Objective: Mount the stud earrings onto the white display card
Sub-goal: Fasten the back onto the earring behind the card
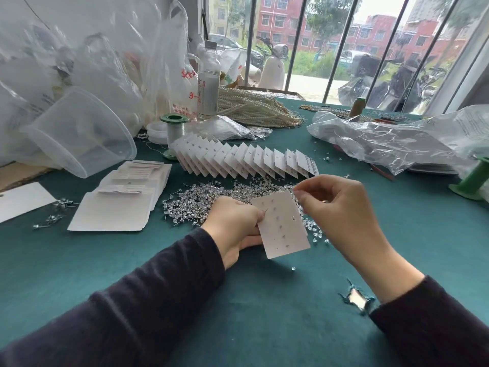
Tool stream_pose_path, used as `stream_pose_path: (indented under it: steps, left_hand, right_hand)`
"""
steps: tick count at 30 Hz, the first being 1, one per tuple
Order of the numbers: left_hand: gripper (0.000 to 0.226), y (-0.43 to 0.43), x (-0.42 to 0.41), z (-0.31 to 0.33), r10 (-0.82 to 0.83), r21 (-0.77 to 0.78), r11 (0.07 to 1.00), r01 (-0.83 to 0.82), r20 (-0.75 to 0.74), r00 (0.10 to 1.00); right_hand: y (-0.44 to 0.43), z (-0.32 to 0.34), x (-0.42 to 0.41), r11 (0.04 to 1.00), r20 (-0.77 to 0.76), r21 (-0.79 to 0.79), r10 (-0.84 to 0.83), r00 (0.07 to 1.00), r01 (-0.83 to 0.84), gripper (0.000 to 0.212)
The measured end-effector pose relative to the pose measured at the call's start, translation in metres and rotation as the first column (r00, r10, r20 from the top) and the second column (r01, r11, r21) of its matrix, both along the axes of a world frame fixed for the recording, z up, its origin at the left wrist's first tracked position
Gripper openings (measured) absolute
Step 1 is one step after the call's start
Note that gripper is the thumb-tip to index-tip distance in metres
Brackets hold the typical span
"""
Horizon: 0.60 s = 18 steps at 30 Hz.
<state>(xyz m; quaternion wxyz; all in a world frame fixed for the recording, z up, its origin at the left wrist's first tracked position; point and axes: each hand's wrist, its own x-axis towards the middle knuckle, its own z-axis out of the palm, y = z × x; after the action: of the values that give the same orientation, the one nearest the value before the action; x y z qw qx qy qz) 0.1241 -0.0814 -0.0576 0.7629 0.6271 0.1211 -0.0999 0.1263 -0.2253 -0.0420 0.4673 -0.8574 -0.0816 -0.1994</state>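
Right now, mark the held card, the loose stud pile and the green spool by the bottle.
held card (287, 243), head view, lower middle of its face
loose stud pile (190, 205), head view, heap's left part
green spool (185, 121), head view, top flange

Worktop (264, 308) covered w/ teal cloth. All places relative to the heap of stud earrings (201, 201) at mid-cloth. Just behind heap: row of white cards (243, 161), overlapped, leaning one on the next. Left of heap: stack of blank cards (116, 215); further left a few loose studs (53, 219) & a lone white card (23, 201) at the edge. Right of heap, running into it: scatter of clear backs (316, 233). Behind-left: clear tub (79, 131) tipped on its side, green spool (174, 133) upright, bottle (209, 86). Behind: bundle of pearl strands (254, 107). Behind-right: crumpled clear bag (391, 139); far right, 2nd green spool (473, 181). Nearer than heap, to the right: tear in cloth (356, 299)
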Motion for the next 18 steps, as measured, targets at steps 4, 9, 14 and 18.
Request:
stream_pose_path:
  steps: [4, 9, 14, 18]
  left_hand:
    - [0.016, 0.000, 0.000, 0.000, -0.008, 0.006, 1.000, 0.008, -0.007, 1.000]
    - [0.011, 0.006, 0.006, -0.001, 0.034, 0.010, 0.999, -0.034, -0.029, 0.999]
    - [0.010, 0.007, 0.009, -0.003, 0.040, 0.022, 0.999, -0.039, -0.047, 0.998]
    - [0.013, 0.010, 0.011, -0.004, 0.042, 0.028, 0.999, -0.040, -0.061, 0.997]
  right_hand:
    - [0.007, -0.004, -0.001, 0.998, 0.017, -0.044, 0.042, 0.999, -0.041, 0.012]
    - [-0.011, -0.016, 0.017, 0.974, 0.035, -0.201, -0.101, 0.994, 0.106, 0.011]
    - [-0.028, -0.016, 0.031, 0.896, -0.009, -0.435, -0.107, 0.994, 0.093, 0.015]
    - [-0.035, -0.007, 0.023, 0.864, -0.071, -0.500, 0.015, 0.997, -0.049, 0.006]
